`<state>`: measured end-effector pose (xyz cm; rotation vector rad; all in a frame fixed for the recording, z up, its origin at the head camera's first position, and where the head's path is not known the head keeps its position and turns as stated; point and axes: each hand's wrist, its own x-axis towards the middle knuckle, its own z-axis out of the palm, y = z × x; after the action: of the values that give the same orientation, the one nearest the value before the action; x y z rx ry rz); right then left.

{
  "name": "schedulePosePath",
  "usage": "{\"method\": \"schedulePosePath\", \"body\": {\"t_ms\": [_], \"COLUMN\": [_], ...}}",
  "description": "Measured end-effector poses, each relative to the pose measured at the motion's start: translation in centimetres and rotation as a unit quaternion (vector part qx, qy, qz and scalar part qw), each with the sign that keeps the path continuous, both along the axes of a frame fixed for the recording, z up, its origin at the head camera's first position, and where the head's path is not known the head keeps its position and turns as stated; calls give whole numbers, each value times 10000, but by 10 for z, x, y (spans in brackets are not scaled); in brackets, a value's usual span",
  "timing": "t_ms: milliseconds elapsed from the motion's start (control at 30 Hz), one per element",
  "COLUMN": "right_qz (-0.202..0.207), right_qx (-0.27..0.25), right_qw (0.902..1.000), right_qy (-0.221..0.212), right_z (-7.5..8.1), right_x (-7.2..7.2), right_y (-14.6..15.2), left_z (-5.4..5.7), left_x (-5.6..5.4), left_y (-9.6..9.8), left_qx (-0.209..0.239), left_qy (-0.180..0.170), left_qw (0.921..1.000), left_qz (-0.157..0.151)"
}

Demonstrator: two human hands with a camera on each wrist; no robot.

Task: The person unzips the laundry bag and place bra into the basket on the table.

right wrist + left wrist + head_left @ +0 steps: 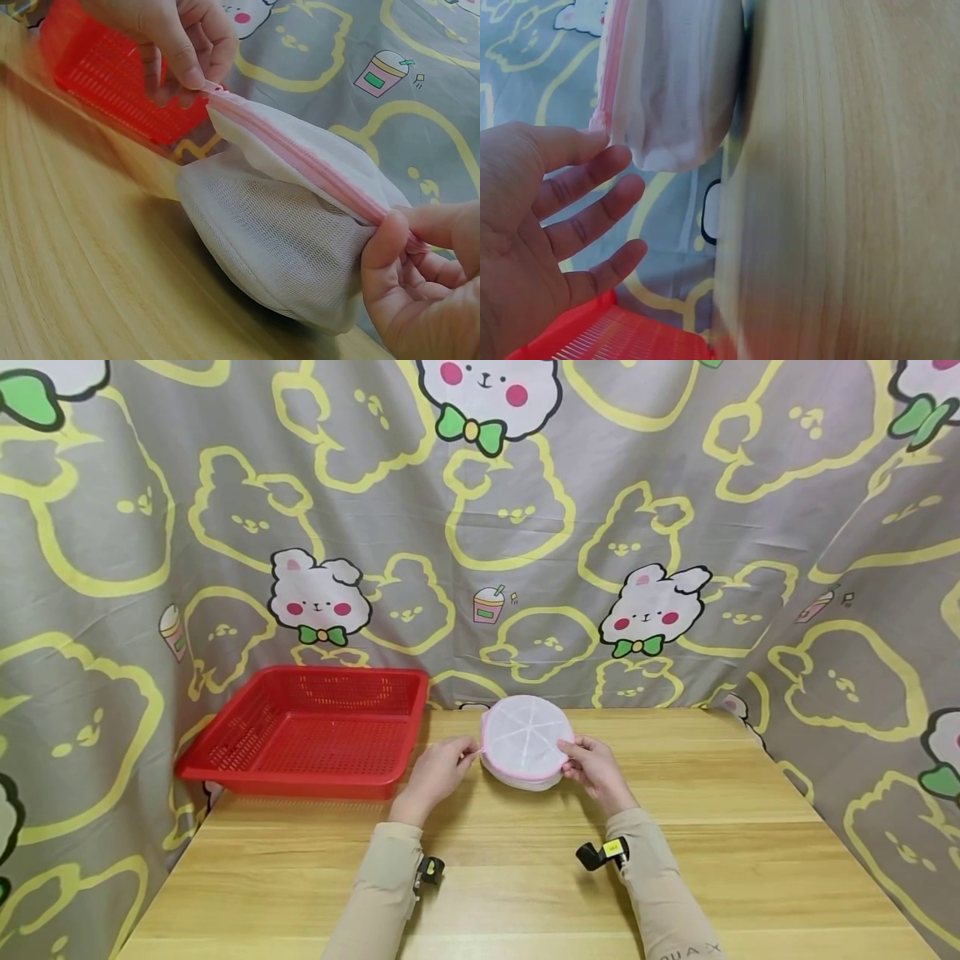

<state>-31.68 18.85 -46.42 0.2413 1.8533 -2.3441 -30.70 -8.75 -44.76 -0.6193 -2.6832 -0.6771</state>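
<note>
A round white mesh laundry bag (528,737) with a pink zipper (300,156) around its edge is held up over the table in front of me. My left hand (441,770) pinches the zipper's end between thumb and forefinger at the bag's left side; its other fingers spread loosely, as the left wrist view shows. On the opposite side, my right hand (596,767) grips the pink edge, thumb on top and fingers curled beneath. Between the two hands the zipper runs in a nearly straight line in the right wrist view. The bag's inside is hidden.
A red plastic basket (300,785) with perforated walls stands on the table to the left, close to my left hand. The wooden table (510,877) ends at a patterned curtain (420,527) that hangs behind it and along both sides.
</note>
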Motion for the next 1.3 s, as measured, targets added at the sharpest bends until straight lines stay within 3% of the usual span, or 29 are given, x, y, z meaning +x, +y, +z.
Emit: {"method": "schedulePosePath", "body": {"t_ms": [1300], "right_qz": [-551], "right_qx": [-84], "right_qw": [9984], "right_qy": [50], "right_z": [0], "right_x": [0], "right_y": [-6], "left_z": [4], "left_x": [1], "left_y": [4], "left_qx": [132], "left_qy": [-62], "left_qw": [9981], "left_qz": [-602]}}
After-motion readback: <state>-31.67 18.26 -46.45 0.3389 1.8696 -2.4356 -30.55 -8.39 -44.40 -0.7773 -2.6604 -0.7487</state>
